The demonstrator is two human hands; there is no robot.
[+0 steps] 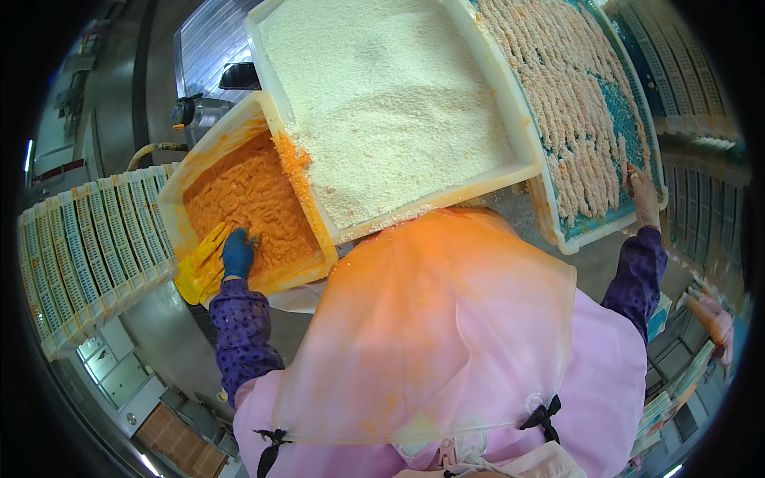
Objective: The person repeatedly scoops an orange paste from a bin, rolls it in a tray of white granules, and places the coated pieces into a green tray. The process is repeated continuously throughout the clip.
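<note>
My left hand (pixel 238 253), in a blue glove, reaches over the near side of a white tub (pixel 172 222) with its fingertips at the orange-coated meat (pixel 251 191). Whether those fingers grip a piece is hidden. Beside it, a yellow rubber glove (pixel 203 263) drapes over the tub's near left corner. My right hand (pixel 645 197) is bare and pinches the near end of a breaded strip (pixel 622 152) on a tray with a teal mesh liner (pixel 611 104). Rows of similar breaded strips (pixel 568 107) cover most of that tray. Between my hands stands a large bin (pixel 526 170) of pale breadcrumbs (pixel 394 119).
Stacked plastic trays (pixel 95 251) stand at the left, and more stacked crates (pixel 702 209) at the right. A metal bottle (pixel 203 112) sits behind the tub by a steel surface (pixel 215 42). An orange-stained apron (pixel 430 310) covers my front. Another person (pixel 714 325) is at the far right.
</note>
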